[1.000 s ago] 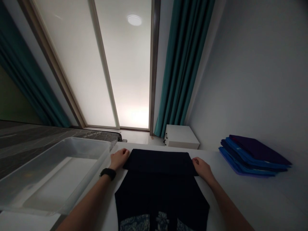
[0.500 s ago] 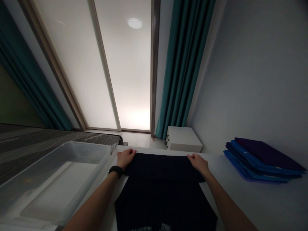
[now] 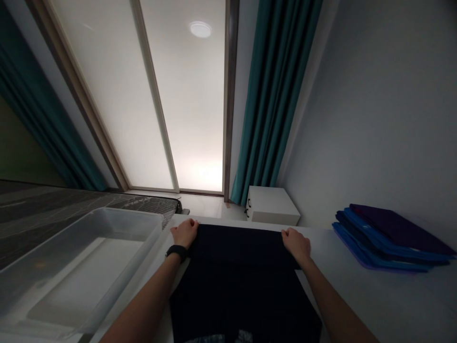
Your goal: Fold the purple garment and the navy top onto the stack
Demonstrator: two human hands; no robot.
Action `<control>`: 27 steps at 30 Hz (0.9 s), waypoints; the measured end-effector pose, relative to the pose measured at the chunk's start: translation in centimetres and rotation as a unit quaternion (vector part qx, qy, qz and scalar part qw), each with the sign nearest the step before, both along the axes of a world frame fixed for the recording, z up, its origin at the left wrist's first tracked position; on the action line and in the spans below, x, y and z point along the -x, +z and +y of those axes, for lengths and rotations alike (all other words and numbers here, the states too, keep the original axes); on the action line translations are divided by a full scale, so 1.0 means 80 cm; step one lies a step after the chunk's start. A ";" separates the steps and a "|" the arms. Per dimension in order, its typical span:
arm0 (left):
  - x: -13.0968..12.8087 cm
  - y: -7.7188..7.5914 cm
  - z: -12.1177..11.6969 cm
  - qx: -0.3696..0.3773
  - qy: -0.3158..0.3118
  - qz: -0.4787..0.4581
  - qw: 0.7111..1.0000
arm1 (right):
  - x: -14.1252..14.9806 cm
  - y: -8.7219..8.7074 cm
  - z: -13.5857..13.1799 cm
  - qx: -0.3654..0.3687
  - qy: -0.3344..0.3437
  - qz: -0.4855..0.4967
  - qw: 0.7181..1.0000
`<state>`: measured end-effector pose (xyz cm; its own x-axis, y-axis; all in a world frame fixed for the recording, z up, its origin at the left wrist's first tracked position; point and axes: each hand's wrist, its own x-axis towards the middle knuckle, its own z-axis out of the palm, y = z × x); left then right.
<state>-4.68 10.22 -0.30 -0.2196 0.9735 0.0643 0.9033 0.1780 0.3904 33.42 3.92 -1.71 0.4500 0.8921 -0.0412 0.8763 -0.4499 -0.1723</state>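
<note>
A dark navy garment (image 3: 243,281), probably a shirt though its full shape is hard to make out, lies spread on the white table. Light printed marks show at its near edge. My left hand (image 3: 185,233), with a black watch on the wrist, pinches the far left corner of the cloth. At the far right corner, my right hand (image 3: 297,243) is closed on the same garment. Between the two hands the far edge is stretched nearly straight, and a band of cloth lies across the top.
On the left stands a clear plastic bin (image 3: 143,224). A stack of folded blue and purple cloths (image 3: 392,238) sits on the table (image 3: 332,281) at the right. Beyond the table's far edge are a white cabinet (image 3: 273,202) and teal curtains (image 3: 274,105).
My hands have drawn slightly farther apart, left hand to the left and right hand to the right, pulling the garment's far edge tauter. Both keep their hold.
</note>
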 end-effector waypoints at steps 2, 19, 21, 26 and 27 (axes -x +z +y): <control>0.000 -0.002 0.000 -0.001 -0.008 0.006 1.000 | 0.001 0.002 -0.002 0.005 0.008 -0.005 1.000; 0.033 0.001 -0.058 -0.024 -0.111 0.051 0.992 | -0.022 0.010 -0.099 0.039 0.102 -0.022 0.994; 0.039 0.000 -0.071 -0.025 -0.122 0.053 0.991 | -0.021 0.008 -0.106 0.030 0.103 -0.023 0.994; 0.046 -0.001 -0.096 -0.033 -0.145 0.043 0.988 | -0.017 0.000 -0.110 -0.006 0.093 0.003 0.996; 0.046 -0.001 -0.099 -0.033 -0.143 0.042 0.988 | -0.016 -0.001 -0.109 -0.013 0.089 0.011 0.996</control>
